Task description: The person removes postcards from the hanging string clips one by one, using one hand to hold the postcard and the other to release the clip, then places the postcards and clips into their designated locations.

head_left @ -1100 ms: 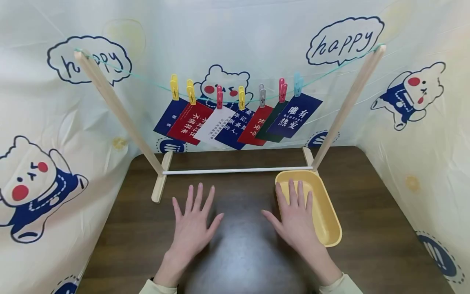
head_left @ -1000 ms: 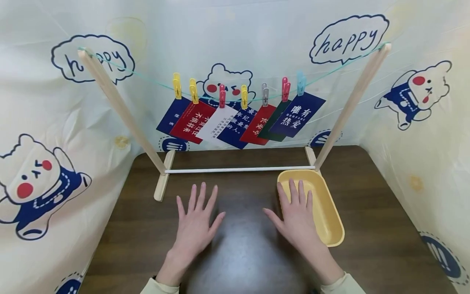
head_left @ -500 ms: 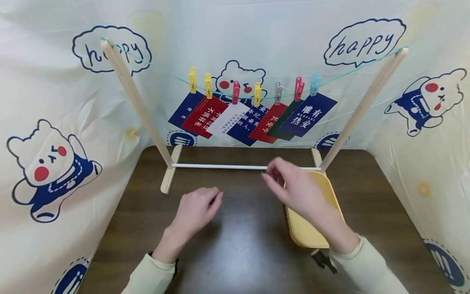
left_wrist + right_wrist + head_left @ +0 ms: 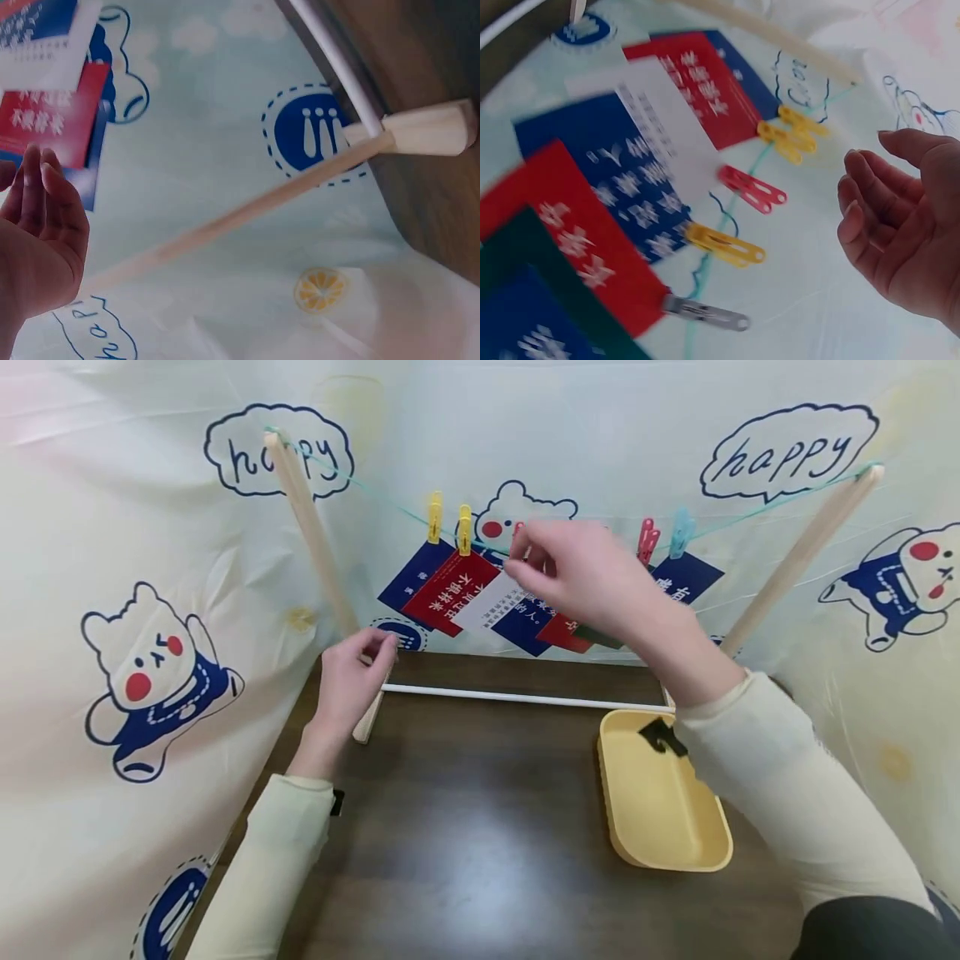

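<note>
Several cards hang by clothespins from a thin green line (image 4: 397,511). Among them are a red card (image 4: 442,600), a white card (image 4: 487,600) and a blue card (image 4: 408,583). My right hand (image 4: 585,577), loosely curled and holding nothing, is raised in front of the middle cards, hiding some clothespins in the head view. In the right wrist view it is apart from a red clothespin (image 4: 754,189), a yellow clothespin (image 4: 727,246) and a grey clothespin (image 4: 705,311). My left hand (image 4: 348,681), fingers bent and nothing held, is beside the left wooden post (image 4: 311,527).
The right wooden post (image 4: 802,556) stands opposite the left one. A white rod (image 4: 487,695) joins their feet low down. On the dark table (image 4: 480,810), a yellow tray (image 4: 611,802) sits at the right, partly under my right sleeve. A printed cloth (image 4: 165,427) encloses the back and sides.
Both hands started spread flat over the table and tray. They have curled and risen forward, the right to the hanging cards, the left toward the left post. The head view has shifted.
</note>
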A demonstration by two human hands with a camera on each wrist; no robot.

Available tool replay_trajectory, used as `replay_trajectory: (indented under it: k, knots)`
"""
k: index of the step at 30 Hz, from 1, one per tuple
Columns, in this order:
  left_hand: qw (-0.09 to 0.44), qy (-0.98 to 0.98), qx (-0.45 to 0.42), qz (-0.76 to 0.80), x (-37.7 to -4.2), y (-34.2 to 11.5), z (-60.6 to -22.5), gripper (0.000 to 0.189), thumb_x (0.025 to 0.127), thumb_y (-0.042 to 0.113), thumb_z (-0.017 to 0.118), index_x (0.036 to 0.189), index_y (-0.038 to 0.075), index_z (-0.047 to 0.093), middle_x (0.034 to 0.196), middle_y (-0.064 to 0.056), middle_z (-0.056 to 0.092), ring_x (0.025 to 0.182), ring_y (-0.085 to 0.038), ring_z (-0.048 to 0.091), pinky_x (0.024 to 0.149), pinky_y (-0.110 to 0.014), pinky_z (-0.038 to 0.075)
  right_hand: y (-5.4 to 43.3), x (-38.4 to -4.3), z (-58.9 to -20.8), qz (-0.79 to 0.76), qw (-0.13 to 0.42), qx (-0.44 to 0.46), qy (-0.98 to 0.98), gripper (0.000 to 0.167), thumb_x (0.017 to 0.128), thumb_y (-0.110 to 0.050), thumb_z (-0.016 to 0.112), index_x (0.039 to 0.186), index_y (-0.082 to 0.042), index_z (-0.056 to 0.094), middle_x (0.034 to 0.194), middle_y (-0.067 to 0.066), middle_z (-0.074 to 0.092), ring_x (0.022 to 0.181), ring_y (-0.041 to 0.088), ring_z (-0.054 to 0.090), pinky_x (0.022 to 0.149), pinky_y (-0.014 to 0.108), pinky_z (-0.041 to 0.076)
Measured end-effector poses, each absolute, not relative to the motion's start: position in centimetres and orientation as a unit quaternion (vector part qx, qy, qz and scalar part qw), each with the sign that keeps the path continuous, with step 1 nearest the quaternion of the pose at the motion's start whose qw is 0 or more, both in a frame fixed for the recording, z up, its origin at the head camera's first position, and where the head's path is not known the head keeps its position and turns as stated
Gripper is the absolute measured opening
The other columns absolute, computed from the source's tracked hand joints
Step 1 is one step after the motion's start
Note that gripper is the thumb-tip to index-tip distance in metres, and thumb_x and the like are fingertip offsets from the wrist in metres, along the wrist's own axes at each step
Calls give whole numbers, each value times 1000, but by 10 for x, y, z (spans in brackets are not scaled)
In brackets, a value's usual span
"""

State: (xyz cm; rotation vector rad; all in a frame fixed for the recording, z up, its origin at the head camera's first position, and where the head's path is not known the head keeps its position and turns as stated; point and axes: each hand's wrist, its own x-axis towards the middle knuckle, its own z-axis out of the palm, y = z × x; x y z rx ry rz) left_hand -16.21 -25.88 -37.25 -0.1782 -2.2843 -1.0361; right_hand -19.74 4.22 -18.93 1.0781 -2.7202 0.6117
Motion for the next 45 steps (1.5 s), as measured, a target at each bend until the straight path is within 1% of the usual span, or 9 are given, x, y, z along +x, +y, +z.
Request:
replay_trajectory:
  k: [6,10,13,17,21,27,35,42,45]
  knots:
    - [352,-831,-57,-426,-194,-261,-352,19,99,17,72,97,-2,73,90,-15,69,83,-18,61,67,-18,47,11,-231,-157,143,59,347,-925,31,109,-34,53,123,-8,62,113,10,72,97,23,67,88,37,56]
    - [365,-823,-60,-431,-206,-259,-341,23,99,17,73,113,-1,73,112,-17,68,106,-24,61,84,-35,55,-15,-252,-148,118,38,336,-934,44,108,-43,52,136,-11,59,131,8,66,104,19,66,96,33,55]
    - [344,-824,-48,-448,-214,-259,-335,32,100,21,72,125,2,70,126,-15,67,120,-26,59,97,-46,53,-31,-264,-148,101,17,346,-932,56,106,-49,53,147,-12,54,146,9,59,110,20,67,102,33,53]
    - [280,-831,-32,-480,-225,-256,-333,41,103,30,68,138,9,65,138,-10,66,128,-24,59,107,-49,46,-41,-274,-153,115,-16,361,-925,62,104,-52,56,149,-9,52,147,11,60,120,23,64,104,34,53]
    - [244,-828,-36,-503,-233,-251,-333,39,103,31,67,135,9,67,133,-10,69,121,-23,63,105,-43,47,-40,-278,-158,165,-35,353,-920,59,104,-50,57,148,-10,52,142,9,63,117,23,64,97,32,56]
    - [233,-811,-30,-536,-231,-250,-330,32,101,29,71,120,3,74,115,-15,73,95,-18,63,87,-28,55,-40,-282,-161,218,-49,357,-907,48,105,-44,60,141,-12,60,137,5,68,103,18,63,81,28,58]
    - [239,-802,-36,-546,-228,-253,-327,29,101,27,71,117,3,74,111,-15,73,92,-16,62,83,-26,53,-38,-289,-165,254,-57,356,-897,42,105,-43,61,136,-15,65,129,1,70,104,19,63,85,34,58]
    - [248,-800,-38,-545,-226,-252,-327,27,100,25,72,115,3,75,108,-13,73,88,-15,62,80,-23,53,-41,-292,-169,260,-38,335,-905,39,103,-47,62,132,-23,73,123,-6,72,74,17,56,65,24,51]
    - [254,-797,-36,-547,-226,-254,-328,28,100,25,72,115,2,75,106,-12,73,87,-15,62,79,-23,53,-43,-293,-169,266,-25,332,-905,37,103,-47,62,131,-25,74,125,-7,72,80,12,57,71,20,52]
